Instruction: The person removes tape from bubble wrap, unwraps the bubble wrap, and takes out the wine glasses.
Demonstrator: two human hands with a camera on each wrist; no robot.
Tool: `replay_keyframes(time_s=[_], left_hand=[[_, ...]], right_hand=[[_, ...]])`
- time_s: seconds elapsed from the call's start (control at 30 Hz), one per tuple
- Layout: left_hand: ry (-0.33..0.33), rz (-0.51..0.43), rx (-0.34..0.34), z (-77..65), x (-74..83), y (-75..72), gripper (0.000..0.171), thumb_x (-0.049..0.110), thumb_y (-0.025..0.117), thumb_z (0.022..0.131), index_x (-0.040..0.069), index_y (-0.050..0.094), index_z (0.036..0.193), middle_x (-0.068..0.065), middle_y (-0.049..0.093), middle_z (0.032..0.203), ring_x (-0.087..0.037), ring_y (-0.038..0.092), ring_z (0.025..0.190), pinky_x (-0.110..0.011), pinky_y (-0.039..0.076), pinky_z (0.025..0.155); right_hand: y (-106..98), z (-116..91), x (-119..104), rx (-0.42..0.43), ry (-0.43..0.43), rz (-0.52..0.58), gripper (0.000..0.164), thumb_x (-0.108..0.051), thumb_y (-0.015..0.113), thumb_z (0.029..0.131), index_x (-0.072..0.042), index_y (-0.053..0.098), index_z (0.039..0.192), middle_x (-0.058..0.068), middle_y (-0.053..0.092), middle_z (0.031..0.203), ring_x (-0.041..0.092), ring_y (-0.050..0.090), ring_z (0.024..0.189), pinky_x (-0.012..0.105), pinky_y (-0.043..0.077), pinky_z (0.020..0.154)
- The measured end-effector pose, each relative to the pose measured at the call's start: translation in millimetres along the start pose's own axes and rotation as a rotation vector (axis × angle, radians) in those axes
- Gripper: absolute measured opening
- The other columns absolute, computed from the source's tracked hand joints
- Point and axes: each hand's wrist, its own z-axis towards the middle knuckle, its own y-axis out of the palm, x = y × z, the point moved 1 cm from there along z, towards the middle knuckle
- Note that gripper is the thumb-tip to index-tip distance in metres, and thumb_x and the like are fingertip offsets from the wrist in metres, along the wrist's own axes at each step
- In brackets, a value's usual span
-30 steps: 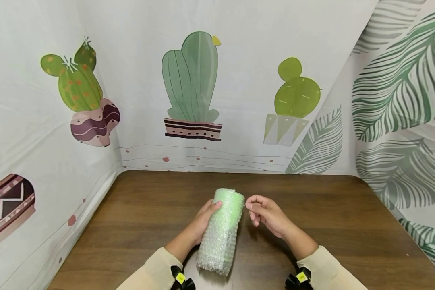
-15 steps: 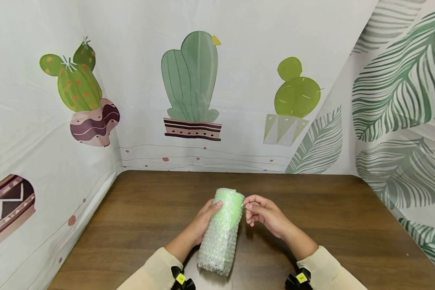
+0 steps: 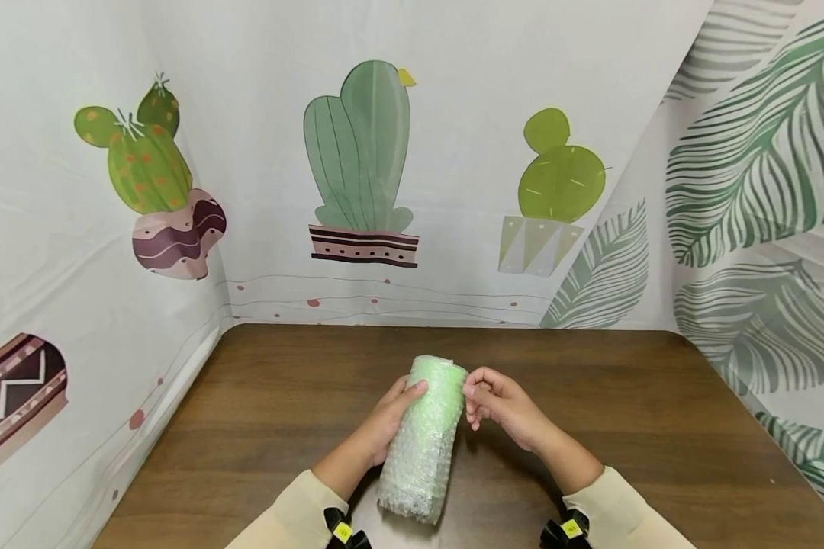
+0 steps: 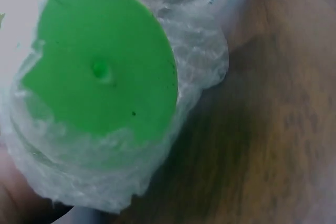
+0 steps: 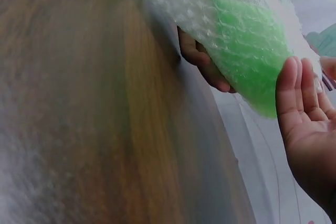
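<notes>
A green cylinder (image 4: 105, 98) lies wrapped in clear bubble wrap (image 3: 419, 457), tilted with its far end raised above the table. In the left wrist view its flat round end shows, with a small dimple in the middle and wrap overhanging the rim. My left hand (image 3: 390, 419) grips the bundle from its left side, thumb on top; fingertips reach round underneath in the right wrist view. At the upper right edge of the bundle, my right hand (image 3: 504, 404) pinches the edge of the bubble wrap between thumb and forefinger. Its other fingers (image 5: 287, 85) lie loosely bent alongside.
The brown wooden table (image 3: 625, 412) spreads out on both sides of the bundle. Behind it hangs a white cloth (image 3: 453, 175) printed with cacti and leaves. Each wrist carries a black band with a yellow tag.
The bundle and my left hand have shifted slightly to the right. My right hand, a little apart from the bundle at first, now meets the wrap's edge.
</notes>
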Motion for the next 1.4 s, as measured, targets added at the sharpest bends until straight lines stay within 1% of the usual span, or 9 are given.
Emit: replay_keyframes(time_s=[0.1,0.17,0.3,0.53,0.7,0.87,1.0,1.2,1.4], left_hand=[[0.000,0.015,-0.005,-0.8,1.7,3.8,0.067,0.054,0.051,0.101,0.018,0.030,0.152,-0.013,0.061,0.113,-0.021,0.065,0.092,-0.038,0.057,0.078],[-0.006,0.036,0.001,-0.6,3.2,5.4,0.067,0.053,0.051,0.101,0.018,0.029,0.153,-0.014,0.061,0.115,-0.022,0.065,0.093,-0.038,0.057,0.079],[-0.015,0.094,0.030,-0.3,9.1,9.1,0.072,0.050,0.058,0.098,0.017,0.028,0.154,-0.018,0.059,0.124,-0.023,0.064,0.098,-0.037,0.055,0.081],[-0.023,0.169,0.106,-2.8,13.3,16.8,0.092,0.049,0.071,0.090,0.021,0.016,0.160,-0.022,0.050,0.137,-0.027,0.064,0.101,-0.039,0.055,0.079],[-0.004,0.187,0.145,-2.2,13.4,19.1,0.092,0.047,0.074,0.088,0.022,0.020,0.158,-0.021,0.051,0.138,-0.028,0.064,0.100,-0.040,0.056,0.080],[0.010,0.212,0.172,-2.7,13.3,18.3,0.093,0.045,0.075,0.088,0.020,0.020,0.158,-0.022,0.051,0.139,-0.028,0.063,0.101,-0.042,0.057,0.080],[0.020,0.217,0.171,-3.3,13.7,17.9,0.092,0.042,0.075,0.088,0.019,0.020,0.158,-0.023,0.051,0.138,-0.028,0.064,0.100,-0.041,0.057,0.079],[0.081,0.242,0.161,-3.4,18.3,17.5,0.094,0.037,0.076,0.088,0.017,0.017,0.159,-0.024,0.048,0.142,-0.028,0.062,0.104,-0.039,0.057,0.082],[0.091,0.267,0.174,-3.8,19.8,18.0,0.096,0.036,0.077,0.087,0.017,0.017,0.160,-0.023,0.048,0.142,-0.027,0.062,0.104,-0.038,0.057,0.081]], right_hand=[[0.8,-1.0,-0.4,0.026,0.008,-0.027,0.012,-0.015,0.055,0.104,-0.004,0.052,0.102,-0.001,0.059,0.076,0.009,0.061,0.066,0.024,0.055,0.059],[1.7,-1.5,-1.4,0.033,-0.003,-0.035,0.012,-0.015,0.055,0.104,-0.003,0.051,0.101,-0.002,0.059,0.074,0.010,0.062,0.065,0.024,0.055,0.058],[4.0,-1.9,-4.6,0.044,-0.027,-0.065,0.017,-0.014,0.054,0.104,0.003,0.050,0.104,0.001,0.062,0.075,0.011,0.064,0.067,0.027,0.057,0.059],[7.1,-1.8,-8.1,0.040,-0.055,-0.113,0.024,-0.009,0.052,0.104,0.014,0.047,0.109,0.004,0.062,0.077,0.013,0.064,0.068,0.031,0.058,0.061],[7.8,-2.2,-9.4,0.039,-0.078,-0.126,0.023,-0.005,0.050,0.103,0.016,0.046,0.110,0.004,0.062,0.077,0.013,0.064,0.066,0.031,0.058,0.060],[8.6,-2.8,-11.3,0.038,-0.061,-0.140,0.023,-0.006,0.048,0.104,0.014,0.048,0.115,0.004,0.059,0.075,0.011,0.061,0.065,0.031,0.058,0.061],[9.5,-2.8,-12.7,0.029,-0.062,-0.149,0.024,-0.005,0.046,0.104,0.013,0.049,0.120,0.003,0.057,0.075,0.010,0.059,0.066,0.032,0.058,0.061],[9.1,-3.8,-15.2,0.010,-0.078,-0.168,0.025,-0.003,0.043,0.103,0.013,0.049,0.121,0.004,0.056,0.076,0.011,0.059,0.067,0.033,0.058,0.062],[9.5,-5.2,-16.8,-0.017,-0.083,-0.170,0.025,-0.002,0.040,0.103,0.013,0.048,0.121,0.004,0.056,0.077,0.012,0.060,0.066,0.034,0.058,0.063]])
